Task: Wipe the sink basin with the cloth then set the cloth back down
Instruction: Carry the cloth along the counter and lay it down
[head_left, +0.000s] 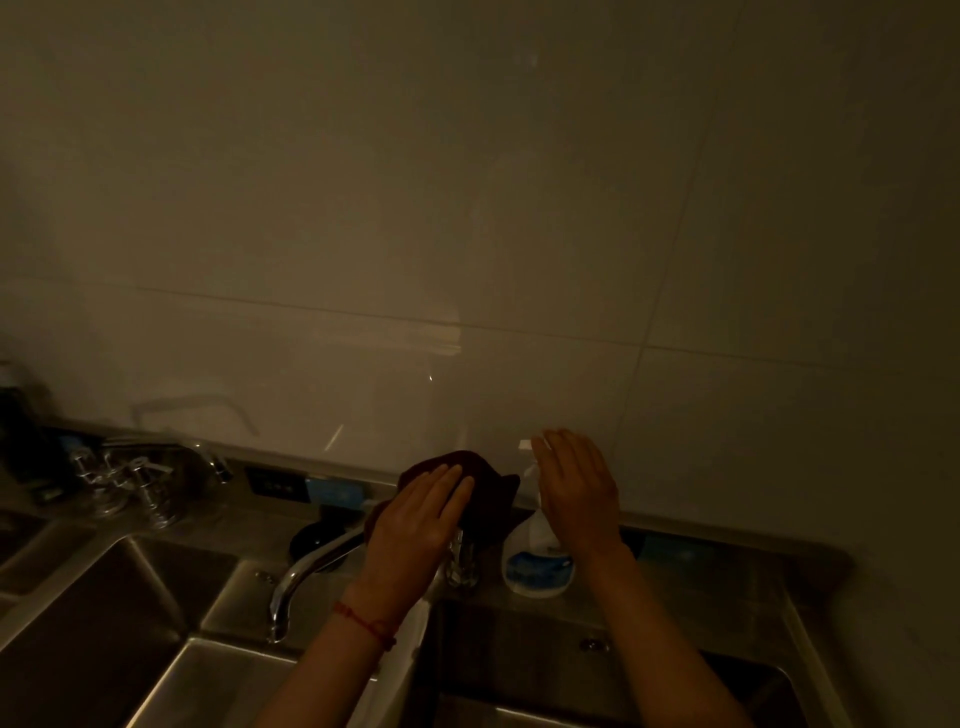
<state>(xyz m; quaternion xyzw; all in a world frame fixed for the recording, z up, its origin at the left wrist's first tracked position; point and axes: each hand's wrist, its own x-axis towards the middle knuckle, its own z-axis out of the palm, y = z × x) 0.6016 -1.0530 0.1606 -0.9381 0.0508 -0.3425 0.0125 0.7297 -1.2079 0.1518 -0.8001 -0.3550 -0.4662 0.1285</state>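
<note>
A dark brown cloth (488, 493) lies draped over the base of the tap at the back ledge of the steel sink (545, 654). My left hand (421, 525) rests flat on the cloth with straight fingers. My right hand (579, 488) hovers with straight fingers just over a white spray bottle (537, 558) to the right of the cloth. It holds nothing. The scene is dim.
The chrome spout (306, 571) swings left over the left basin (93, 634). Glassware (130, 483) and dark items crowd the back left ledge. A pale tiled wall (467, 208) rises straight behind the ledge.
</note>
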